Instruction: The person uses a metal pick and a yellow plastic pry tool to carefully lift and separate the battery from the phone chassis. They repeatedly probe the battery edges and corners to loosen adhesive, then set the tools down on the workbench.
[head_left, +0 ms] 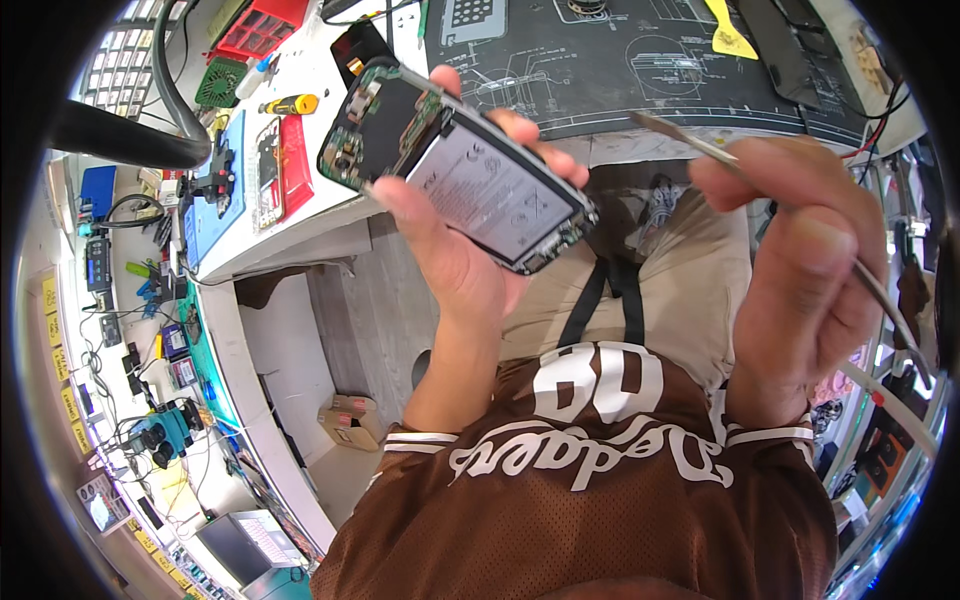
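Note:
My left hand (445, 245) is closed round an opened smartphone (380, 128), thumb on the near edge and fingertips showing along the far one. The phone tilts in the air before the bench edge, its back off. A pale grey battery (495, 188) fills its middle, with green circuit boards at both ends. To the right, and apart from the phone, my right hand (810, 245) pinches a thin metal pry tool (685, 137) between thumb and fingers. The tool's flat tip points left toward the phone; its other end sticks out below the hand.
Beyond the phone lies a black work mat (590, 95) with a yellow scraper (732, 38) and a black slab (785, 60). Left on the white bench are a yellow screwdriver (290, 104), a red phone part (295, 165) and a blue mat (212, 225). A cardboard box (352, 422) sits below.

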`<state>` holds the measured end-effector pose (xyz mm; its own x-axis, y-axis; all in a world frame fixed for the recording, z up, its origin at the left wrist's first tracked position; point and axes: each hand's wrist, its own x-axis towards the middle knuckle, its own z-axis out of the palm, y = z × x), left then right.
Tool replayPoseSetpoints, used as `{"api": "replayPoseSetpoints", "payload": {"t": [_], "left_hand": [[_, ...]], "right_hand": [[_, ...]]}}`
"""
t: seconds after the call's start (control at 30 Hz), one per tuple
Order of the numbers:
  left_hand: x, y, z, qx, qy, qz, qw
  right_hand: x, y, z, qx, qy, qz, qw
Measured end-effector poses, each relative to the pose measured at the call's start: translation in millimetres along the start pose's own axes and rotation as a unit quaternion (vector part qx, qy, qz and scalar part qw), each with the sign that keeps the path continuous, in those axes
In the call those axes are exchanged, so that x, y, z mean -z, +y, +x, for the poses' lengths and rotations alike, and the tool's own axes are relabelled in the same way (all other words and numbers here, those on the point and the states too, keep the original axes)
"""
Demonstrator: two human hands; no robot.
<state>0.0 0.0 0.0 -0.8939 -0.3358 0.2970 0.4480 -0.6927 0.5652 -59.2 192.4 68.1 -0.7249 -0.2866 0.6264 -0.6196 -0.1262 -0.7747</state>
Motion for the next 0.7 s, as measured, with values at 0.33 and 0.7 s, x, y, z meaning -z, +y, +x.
{"api": "replayPoseSetpoints", "payload": {"t": [0.33, 0.7], "left_hand": [[1.2, -1.7, -2.5, -0.091, -0.065, 0.007, 0.994], [-9.2, 0.6, -3.5, -0.082, 0.000, 0.098, 0.992]], "right_hand": [[-24.3, 19.5, -0.1, 0.111, -0.174, 0.012, 0.978], [-30.3, 29.3, 7.5, 0.192, -0.162, -0.055, 0.966]]}}
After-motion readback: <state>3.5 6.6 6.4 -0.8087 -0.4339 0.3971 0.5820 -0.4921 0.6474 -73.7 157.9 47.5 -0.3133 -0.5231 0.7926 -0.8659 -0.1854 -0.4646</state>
